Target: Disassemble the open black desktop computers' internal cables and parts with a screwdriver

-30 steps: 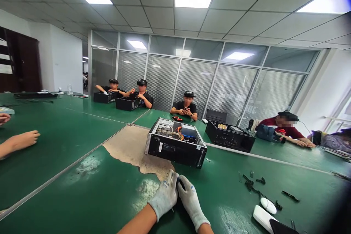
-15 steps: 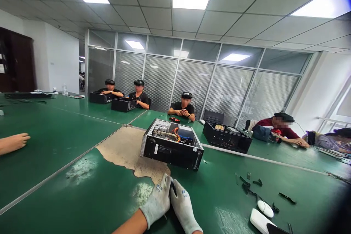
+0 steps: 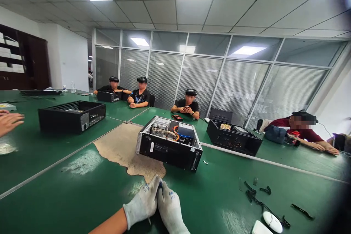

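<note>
Both my hands wear white knit gloves and rest on the green table mat (image 3: 82, 197) at the near edge. My left hand (image 3: 141, 203) and my right hand (image 3: 170, 211) are pressed together, fingertips meeting around a small dark thing I cannot make out. Just beyond them stands an open black computer case (image 3: 168, 142), lid off, with orange and yellow cables and a blue part showing inside. The hands do not touch the case.
A second open black case (image 3: 233, 137) stands to the right and a third (image 3: 71, 115) at the left. Small black parts (image 3: 255, 193) and a white oval object (image 3: 271, 221) lie at the near right. Another person's hand (image 3: 9, 122) rests at the left edge. Several people sit along the far side.
The view has swung left, bringing the left black case into sight. My hands stay pressed together and sit a little further left and lower in the picture.
</note>
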Demonstrator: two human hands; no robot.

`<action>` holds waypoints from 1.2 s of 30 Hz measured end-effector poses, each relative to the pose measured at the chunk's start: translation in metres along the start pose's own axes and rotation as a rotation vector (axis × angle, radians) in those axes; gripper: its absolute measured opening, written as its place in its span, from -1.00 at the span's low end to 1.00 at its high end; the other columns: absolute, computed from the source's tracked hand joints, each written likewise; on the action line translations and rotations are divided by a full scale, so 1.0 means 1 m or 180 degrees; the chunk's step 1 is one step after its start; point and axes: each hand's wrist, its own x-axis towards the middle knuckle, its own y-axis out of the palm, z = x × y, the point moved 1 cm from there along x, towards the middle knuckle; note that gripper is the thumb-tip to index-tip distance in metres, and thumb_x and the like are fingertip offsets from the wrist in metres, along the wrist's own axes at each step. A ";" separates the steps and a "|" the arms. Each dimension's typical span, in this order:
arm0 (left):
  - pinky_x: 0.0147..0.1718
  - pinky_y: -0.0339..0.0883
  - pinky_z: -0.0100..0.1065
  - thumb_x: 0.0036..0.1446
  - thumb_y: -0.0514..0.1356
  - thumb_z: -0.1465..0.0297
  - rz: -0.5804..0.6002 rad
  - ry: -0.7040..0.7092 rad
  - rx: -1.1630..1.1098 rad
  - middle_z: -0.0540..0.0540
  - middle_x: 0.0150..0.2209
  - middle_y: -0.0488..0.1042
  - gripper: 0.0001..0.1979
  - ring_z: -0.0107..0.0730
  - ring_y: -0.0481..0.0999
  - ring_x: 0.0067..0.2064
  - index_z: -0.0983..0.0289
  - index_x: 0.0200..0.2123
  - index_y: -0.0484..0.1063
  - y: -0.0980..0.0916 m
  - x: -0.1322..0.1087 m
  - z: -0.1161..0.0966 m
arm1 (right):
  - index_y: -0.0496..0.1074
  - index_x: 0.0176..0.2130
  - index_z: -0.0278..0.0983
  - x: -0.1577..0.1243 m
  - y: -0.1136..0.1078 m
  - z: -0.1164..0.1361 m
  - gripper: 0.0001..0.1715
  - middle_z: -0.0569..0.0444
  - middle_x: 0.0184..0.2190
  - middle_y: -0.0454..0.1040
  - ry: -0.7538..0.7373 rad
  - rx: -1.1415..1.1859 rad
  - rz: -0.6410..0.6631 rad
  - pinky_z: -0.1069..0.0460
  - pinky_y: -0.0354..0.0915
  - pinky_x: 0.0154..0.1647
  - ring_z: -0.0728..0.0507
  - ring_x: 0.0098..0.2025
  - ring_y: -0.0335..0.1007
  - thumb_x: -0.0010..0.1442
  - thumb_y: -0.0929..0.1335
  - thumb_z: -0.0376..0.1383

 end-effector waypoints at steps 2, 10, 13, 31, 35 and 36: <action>0.08 0.47 -0.01 0.24 -0.04 0.58 -0.0014 -0.0041 -0.0028 0.55 0.25 0.34 -0.21 0.06 0.45 0.23 0.48 0.46 -0.32 -0.001 0.001 0.000 | 0.60 -0.13 -0.21 0.001 0.001 0.000 -0.60 -0.08 -0.27 0.64 -0.0102 -0.0128 0.0058 0.06 0.38 -0.33 -0.15 -0.36 0.56 0.35 0.19 -0.30; -0.05 0.51 0.06 0.24 -0.04 0.58 -0.0080 -0.0098 0.0322 0.75 0.20 0.31 -0.11 0.19 0.54 0.12 0.62 0.41 -0.64 -0.002 0.006 0.001 | 0.58 -0.03 -0.22 0.007 -0.003 0.006 -0.61 -0.08 -0.15 0.63 -0.0405 -0.0417 -0.0019 0.08 0.36 -0.28 -0.13 -0.28 0.55 0.33 0.22 -0.33; -0.04 0.52 0.02 0.26 -0.06 0.60 -0.0267 -0.0054 0.0312 0.74 0.19 0.32 -0.11 0.16 0.53 0.14 0.61 0.39 -0.71 -0.003 0.008 0.001 | 0.57 -0.07 -0.25 0.008 -0.002 0.006 -0.61 -0.08 -0.22 0.63 -0.0364 -0.0426 0.0022 0.08 0.34 -0.31 -0.11 -0.33 0.54 0.35 0.20 -0.34; -0.03 0.51 -0.01 0.26 -0.11 0.66 -0.0478 -0.0054 0.0372 0.75 0.25 0.24 -0.12 0.14 0.51 0.17 0.59 0.37 -0.78 0.006 0.008 0.006 | 0.58 -0.06 -0.28 0.015 -0.002 0.012 -0.60 -0.14 -0.13 0.62 -0.0059 -0.0169 0.0236 0.06 0.31 -0.30 -0.14 -0.32 0.54 0.36 0.20 -0.30; 0.01 0.49 0.03 0.26 -0.12 0.66 -0.0497 -0.0171 0.0149 0.71 0.25 0.25 -0.16 0.13 0.49 0.18 0.55 0.42 -0.65 0.010 0.008 0.005 | 0.56 -0.08 -0.24 0.022 -0.012 0.020 -0.55 0.00 -0.35 0.62 0.0219 0.0334 0.0304 0.10 0.25 -0.36 -0.09 -0.38 0.53 0.44 0.14 -0.21; 0.01 0.48 0.03 0.26 -0.11 0.67 -0.0469 -0.0153 0.0112 0.70 0.25 0.27 -0.18 0.13 0.50 0.18 0.55 0.44 -0.57 0.010 0.008 0.005 | 0.55 -0.10 -0.24 0.022 -0.013 0.022 -0.54 0.02 -0.37 0.61 0.0282 0.0422 0.0327 0.10 0.24 -0.37 -0.08 -0.39 0.53 0.46 0.13 -0.20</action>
